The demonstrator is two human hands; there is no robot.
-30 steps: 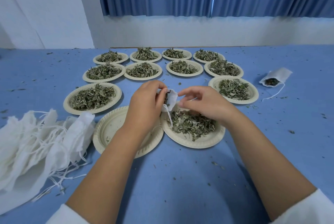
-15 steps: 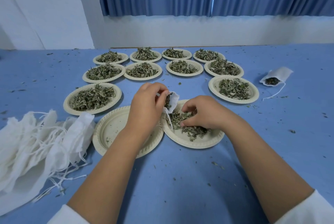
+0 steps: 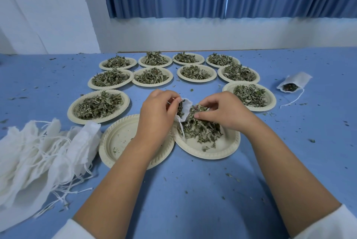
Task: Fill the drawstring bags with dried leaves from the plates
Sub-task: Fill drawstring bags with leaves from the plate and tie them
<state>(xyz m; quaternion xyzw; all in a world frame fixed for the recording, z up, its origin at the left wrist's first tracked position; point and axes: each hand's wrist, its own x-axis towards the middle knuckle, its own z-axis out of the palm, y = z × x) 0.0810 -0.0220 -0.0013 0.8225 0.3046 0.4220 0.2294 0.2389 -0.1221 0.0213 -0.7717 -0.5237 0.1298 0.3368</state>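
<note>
White empty bags (image 3: 38, 153) lay heaped at the left edge of the bench (image 3: 193, 190), a filled bag (image 3: 295, 82) near its right. Above the nearest leaf plate (image 3: 229, 147), the left hand (image 3: 156, 112) gripped a drawstring bag (image 3: 185, 110); the right hand (image 3: 222, 112) pinched dried leaves (image 3: 197, 111) at its mouth.

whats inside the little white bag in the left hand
Dried leaves show in the open mouth of the drawstring bag, and the right hand holds a pinch more at it. How full it is cannot be seen: cloth and the left hand cover the rest.
</note>
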